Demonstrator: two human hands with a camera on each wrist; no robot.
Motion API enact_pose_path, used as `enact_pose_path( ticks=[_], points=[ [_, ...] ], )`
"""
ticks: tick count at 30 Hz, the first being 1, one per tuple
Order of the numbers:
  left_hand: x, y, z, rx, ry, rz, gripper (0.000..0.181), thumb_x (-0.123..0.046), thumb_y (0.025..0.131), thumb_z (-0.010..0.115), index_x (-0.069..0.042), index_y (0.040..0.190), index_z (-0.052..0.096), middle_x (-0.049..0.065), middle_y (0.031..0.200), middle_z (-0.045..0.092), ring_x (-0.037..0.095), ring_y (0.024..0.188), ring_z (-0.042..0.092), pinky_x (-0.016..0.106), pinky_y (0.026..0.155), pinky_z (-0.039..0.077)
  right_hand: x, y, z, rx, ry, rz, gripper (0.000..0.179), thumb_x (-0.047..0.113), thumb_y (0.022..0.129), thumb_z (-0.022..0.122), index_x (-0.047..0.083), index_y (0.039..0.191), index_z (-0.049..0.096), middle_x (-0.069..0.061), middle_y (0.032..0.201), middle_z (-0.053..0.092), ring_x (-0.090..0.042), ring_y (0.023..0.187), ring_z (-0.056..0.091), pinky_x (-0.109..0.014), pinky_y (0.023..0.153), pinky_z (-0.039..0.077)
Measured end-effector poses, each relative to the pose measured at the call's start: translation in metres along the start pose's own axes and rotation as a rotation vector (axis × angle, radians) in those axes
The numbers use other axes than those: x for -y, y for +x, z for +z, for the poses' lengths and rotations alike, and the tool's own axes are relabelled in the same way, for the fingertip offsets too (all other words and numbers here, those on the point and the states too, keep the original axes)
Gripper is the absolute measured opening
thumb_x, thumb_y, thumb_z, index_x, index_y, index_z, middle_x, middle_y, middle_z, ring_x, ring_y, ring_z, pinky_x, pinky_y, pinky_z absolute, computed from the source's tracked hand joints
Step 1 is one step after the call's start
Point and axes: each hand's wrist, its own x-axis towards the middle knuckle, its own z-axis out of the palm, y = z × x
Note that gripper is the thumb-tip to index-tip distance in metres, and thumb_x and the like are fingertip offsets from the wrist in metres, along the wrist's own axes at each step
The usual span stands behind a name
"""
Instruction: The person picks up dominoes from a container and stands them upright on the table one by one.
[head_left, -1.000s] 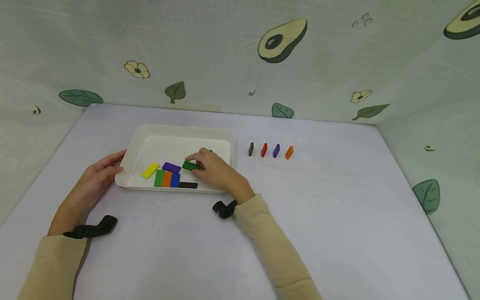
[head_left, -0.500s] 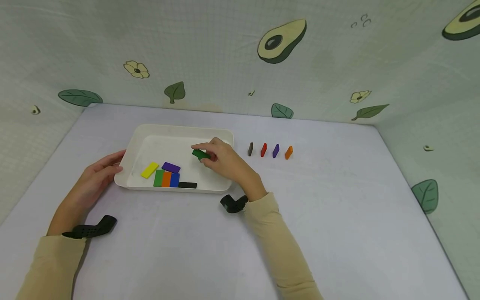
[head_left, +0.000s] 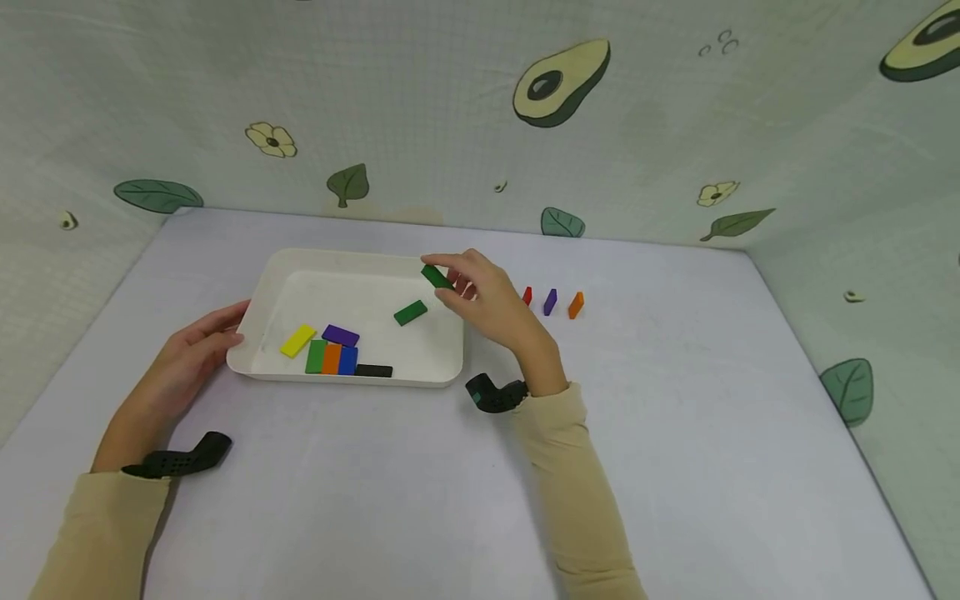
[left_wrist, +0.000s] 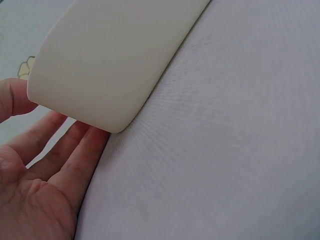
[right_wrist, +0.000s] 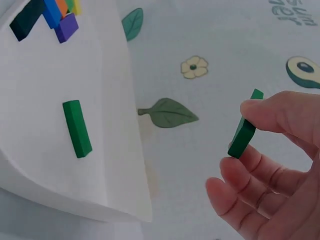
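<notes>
Between the thumb and fingertips of my right hand [head_left: 487,300] is a dark green domino block [right_wrist: 243,135], held over the right rim of the white tray [head_left: 352,267]. A second green block [head_left: 410,312] lies flat inside the tray. Toward the tray's front lie yellow [head_left: 298,341], purple [head_left: 341,335], light green [head_left: 316,356], orange [head_left: 332,358], blue [head_left: 348,360] and black [head_left: 373,370] blocks. My left hand [head_left: 180,362] touches the tray's left end, its thumb at the rim and its fairly straight fingers [left_wrist: 75,165] against the outer wall.
Right of the tray, red [head_left: 527,296], purple [head_left: 551,302] and orange [head_left: 576,305] blocks stand upright in a row on the white table [head_left: 675,417]. The right hand hides the row's left end. A printed cloth [head_left: 435,100] hangs behind the table.
My right hand has lifted the green block and carried it right and back to the tray's right rim, uncovering the other green block. The left hand stays at the tray.
</notes>
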Motion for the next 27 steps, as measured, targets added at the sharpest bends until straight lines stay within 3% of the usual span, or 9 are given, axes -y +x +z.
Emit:
enact_pose_path(
  ticks=[14,19,27],
  points=[
    [-0.001,0.0,0.001,-0.008,0.035,-0.001,0.054,-0.016,0.097,0.049,-0.009,0.146,0.028,-0.01,0.137,0.04,-0.009,0.111,0.046,0.003,0.085,0.04,-0.005,-0.016,-0.037,-0.167,0.05,-0.006,0.038,0.009,0.088,0.063,0.011,0.125,0.057,-0.008,0.096,0.053,-0.017,0.084,0.053,-0.027,0.078,0.048],
    [-0.001,-0.001,0.002,-0.009,0.039,0.002,0.054,-0.017,0.097,0.049,-0.01,0.146,0.029,-0.006,0.143,0.035,-0.01,0.112,0.044,0.002,0.086,0.039,-0.013,-0.025,-0.05,-0.2,0.035,-0.001,0.038,0.009,0.089,0.061,0.012,0.126,0.056,-0.009,0.098,0.055,-0.016,0.087,0.053,-0.027,0.079,0.047],
    [-0.001,0.0,0.001,-0.009,0.04,-0.015,0.055,-0.018,0.097,0.049,-0.01,0.147,0.028,-0.008,0.144,0.034,-0.012,0.113,0.043,0.002,0.086,0.038,-0.028,-0.041,-0.068,-0.234,0.008,0.038,0.039,0.01,0.089,0.061,0.012,0.128,0.056,-0.009,0.099,0.055,-0.014,0.089,0.051,-0.02,0.078,0.045]
  ],
)
